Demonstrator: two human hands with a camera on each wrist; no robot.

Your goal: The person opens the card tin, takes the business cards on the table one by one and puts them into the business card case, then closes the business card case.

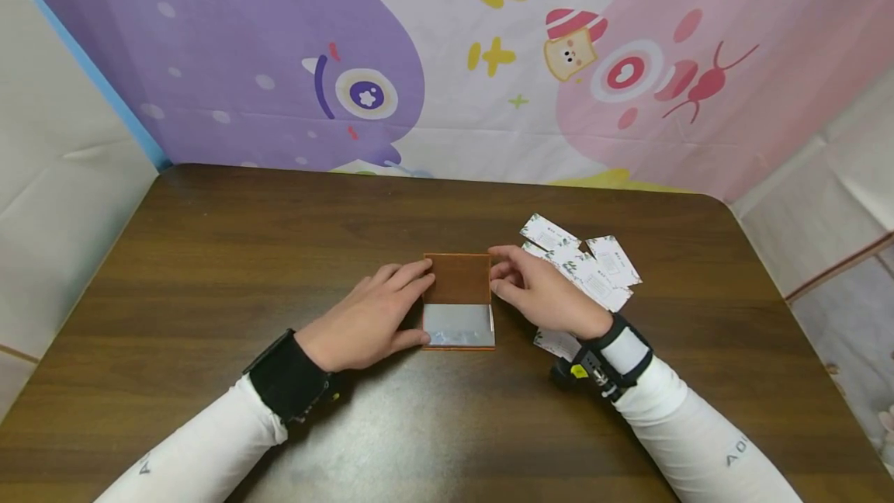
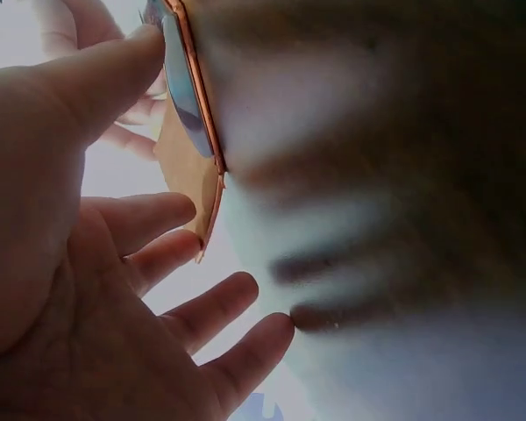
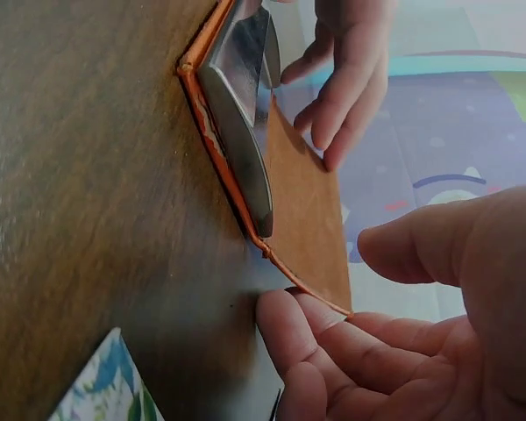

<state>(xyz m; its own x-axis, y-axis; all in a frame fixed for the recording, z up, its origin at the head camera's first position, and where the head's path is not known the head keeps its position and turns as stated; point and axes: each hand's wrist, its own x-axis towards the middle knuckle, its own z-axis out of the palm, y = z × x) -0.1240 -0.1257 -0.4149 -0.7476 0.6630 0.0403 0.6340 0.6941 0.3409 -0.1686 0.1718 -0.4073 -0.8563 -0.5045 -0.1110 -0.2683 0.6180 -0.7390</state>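
**Head view.** Your card case (image 1: 457,310) lies at frame centre, between both hands, with its brown lid (image 1: 457,278) above and its metal tray (image 1: 457,327) below. The long side of each half, and the hinge line, run left to right, so each hand faces a short end. Your left hand (image 1: 366,317) is at the left end, thumb at the tray, fingers extended to the lid's edge. Your right hand (image 1: 548,289) is beside the lid's upper right corner, fingers loosely bent. White printed cards (image 1: 594,278) lie on the table (image 1: 244,278), right of centre, partly under that hand.

**Left wrist view.** The case is at upper left. Your thumb tip meets the tray; two fingertips reach the lid and the other two extend clear of it. The hand spans the case without wrapping it.

**Right wrist view.** The lid slants away from the tray toward lower centre. Your right fingers, half bent, touch its near corner, with the thumb apart: no pinch. Of the two, your left hand spans both halves; the right meets only the lid.
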